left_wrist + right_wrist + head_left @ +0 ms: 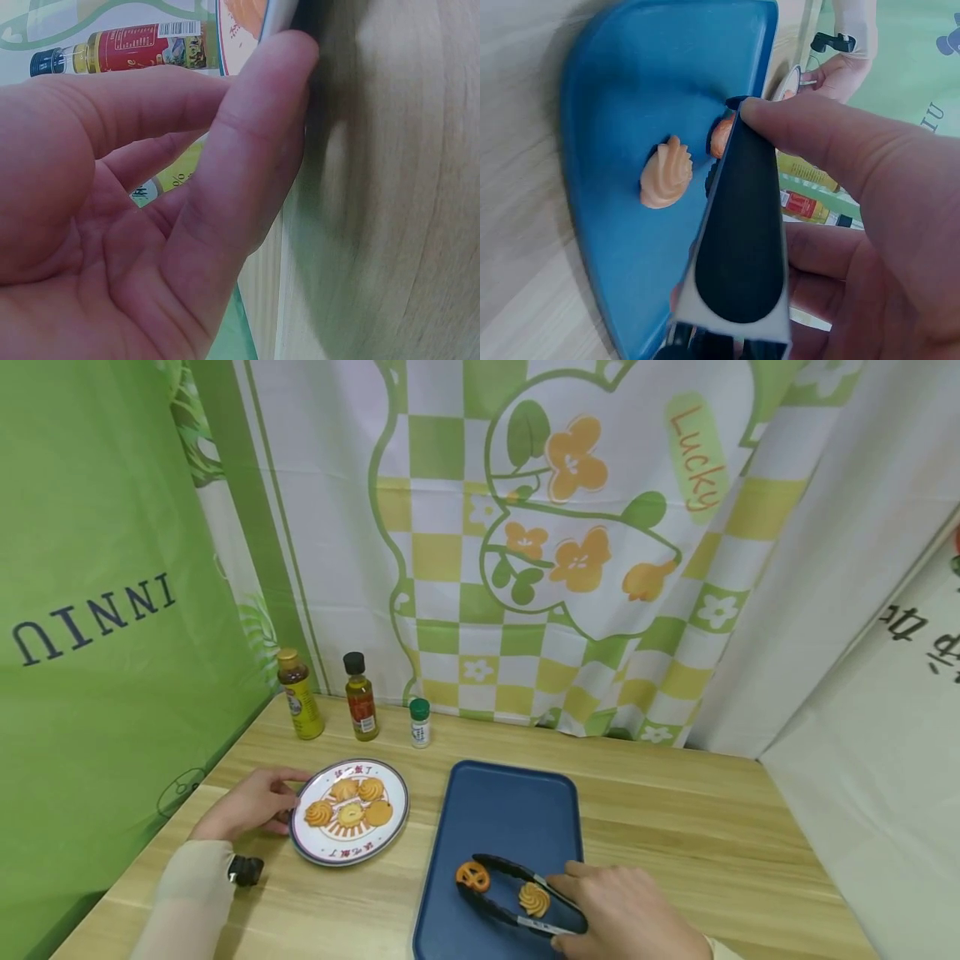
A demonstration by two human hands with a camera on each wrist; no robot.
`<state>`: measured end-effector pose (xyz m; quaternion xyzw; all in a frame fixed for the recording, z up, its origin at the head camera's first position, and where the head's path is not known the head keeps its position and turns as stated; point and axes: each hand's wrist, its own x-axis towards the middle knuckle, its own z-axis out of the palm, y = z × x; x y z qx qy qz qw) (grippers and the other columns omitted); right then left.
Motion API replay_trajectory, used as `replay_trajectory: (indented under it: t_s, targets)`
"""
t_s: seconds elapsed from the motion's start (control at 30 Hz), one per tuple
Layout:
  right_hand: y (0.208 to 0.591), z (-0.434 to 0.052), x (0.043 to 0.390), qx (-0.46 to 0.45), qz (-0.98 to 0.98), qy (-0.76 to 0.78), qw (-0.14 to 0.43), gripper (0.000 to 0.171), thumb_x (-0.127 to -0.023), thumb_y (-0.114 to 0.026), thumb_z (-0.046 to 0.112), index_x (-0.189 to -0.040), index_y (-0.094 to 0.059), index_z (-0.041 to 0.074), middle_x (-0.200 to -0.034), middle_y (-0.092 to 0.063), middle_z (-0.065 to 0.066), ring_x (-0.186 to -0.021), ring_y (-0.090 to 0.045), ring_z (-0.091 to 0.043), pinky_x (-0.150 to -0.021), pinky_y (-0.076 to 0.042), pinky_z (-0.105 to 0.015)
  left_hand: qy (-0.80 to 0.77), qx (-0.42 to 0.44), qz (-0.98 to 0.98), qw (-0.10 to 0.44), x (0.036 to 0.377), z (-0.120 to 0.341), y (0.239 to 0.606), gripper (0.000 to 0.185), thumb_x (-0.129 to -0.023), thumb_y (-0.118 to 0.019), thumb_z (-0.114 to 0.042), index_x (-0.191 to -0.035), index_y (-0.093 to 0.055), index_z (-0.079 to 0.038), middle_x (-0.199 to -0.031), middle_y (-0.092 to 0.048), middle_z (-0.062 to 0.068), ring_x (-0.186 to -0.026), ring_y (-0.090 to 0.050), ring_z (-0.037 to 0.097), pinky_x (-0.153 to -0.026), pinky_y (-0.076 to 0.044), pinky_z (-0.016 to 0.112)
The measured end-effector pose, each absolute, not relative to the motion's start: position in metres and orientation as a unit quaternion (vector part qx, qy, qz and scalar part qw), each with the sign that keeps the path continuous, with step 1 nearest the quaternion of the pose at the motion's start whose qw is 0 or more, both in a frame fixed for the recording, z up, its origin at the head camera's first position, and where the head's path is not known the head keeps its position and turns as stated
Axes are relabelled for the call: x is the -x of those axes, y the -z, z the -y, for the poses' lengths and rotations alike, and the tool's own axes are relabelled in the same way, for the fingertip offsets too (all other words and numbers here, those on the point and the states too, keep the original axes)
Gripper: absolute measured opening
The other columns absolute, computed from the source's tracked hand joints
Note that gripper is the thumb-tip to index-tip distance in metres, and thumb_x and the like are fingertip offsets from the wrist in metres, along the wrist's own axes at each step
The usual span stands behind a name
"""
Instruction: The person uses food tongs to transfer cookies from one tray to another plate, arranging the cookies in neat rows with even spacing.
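Gripping a pretzel-shaped cookie (472, 877) at the tips of black tongs (517, 893), low over the blue tray (510, 802), near its front left part.
- Right hand (622, 914): fingers and thumb curled round the tongs' handle, squeezing the arms partly together.
- Swirl cookie (534, 899): lying on the tray between the tong arms, close to the hand.
- Left hand (251, 802): fingers lightly bent, fingertips touching the rim of the plate (397, 827); it steadies, it does not clasp.
- Plate: on the wooden table (712, 827), just left of the tray, carrying four cookies.
- Three bottles (360, 697): standing at the back, behind the plate.

Risks, as judged: a hard squeeze may snap the brittle cookie; a slack one may drop it on the tray or table; the lower tong arm may nudge the swirl cookie; a light fingertip hold may let the plate slide.
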<state>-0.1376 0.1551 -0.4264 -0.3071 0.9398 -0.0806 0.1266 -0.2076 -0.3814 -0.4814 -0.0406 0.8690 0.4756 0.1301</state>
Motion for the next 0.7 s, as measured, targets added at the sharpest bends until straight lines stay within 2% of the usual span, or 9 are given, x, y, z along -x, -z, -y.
replay_trajectory:
  t_s: [0.17, 0.37, 0.5, 0.7]
  targets:
    - [0.424, -0.145, 0.142, 0.308, -0.938, 0.110, 0.112, 0.056, -0.087, -0.093, 0.052, -0.131, -0.083, 0.018, -0.103, -0.074, 0.007, -0.069, -0.060, 0.000, -0.052, -0.046, -0.025, -0.475, 0.044, -0.869, 0.129, 0.208, 0.381, 0.482, 0.054, -0.109, -0.057, 0.002, -0.161, -0.047, 0.012, -0.115, -0.065, 0.025, -0.087, -0.071, 0.023, -0.071, -0.072, 0.035]
    - [0.424, -0.132, 0.146, 0.346, -0.930, 0.111, 0.063, 0.053, -0.090, -0.091, 0.048, -0.132, -0.082, 0.017, -0.090, -0.067, 0.009, -0.059, -0.045, 0.002, -0.044, -0.037, -0.023, -0.475, 0.043, -0.869, 0.130, 0.208, 0.381, 0.481, 0.054, -0.109, -0.057, 0.002, -0.161, -0.046, 0.012, -0.114, -0.065, 0.024, -0.087, -0.070, 0.024, -0.071, -0.072, 0.035]
    - [0.423, -0.120, 0.150, 0.355, -0.929, 0.103, 0.037, 0.054, -0.090, -0.091, 0.051, -0.132, -0.083, 0.019, -0.095, -0.071, 0.008, -0.056, -0.042, 0.000, -0.042, -0.035, -0.023, -0.475, 0.043, -0.869, 0.129, 0.208, 0.381, 0.480, 0.054, -0.109, -0.057, 0.003, -0.161, -0.047, 0.013, -0.114, -0.065, 0.024, -0.087, -0.070, 0.023, -0.071, -0.072, 0.035]
    - [0.422, -0.099, 0.155, 0.350, -0.928, 0.117, 0.045, 0.054, -0.089, -0.092, 0.050, -0.133, -0.083, 0.020, -0.104, -0.076, 0.006, -0.057, -0.046, -0.001, -0.042, -0.038, -0.023, -0.475, 0.044, -0.869, 0.130, 0.208, 0.380, 0.480, 0.054, -0.109, -0.057, 0.003, -0.161, -0.046, 0.013, -0.114, -0.064, 0.024, -0.088, -0.070, 0.024, -0.071, -0.073, 0.036]
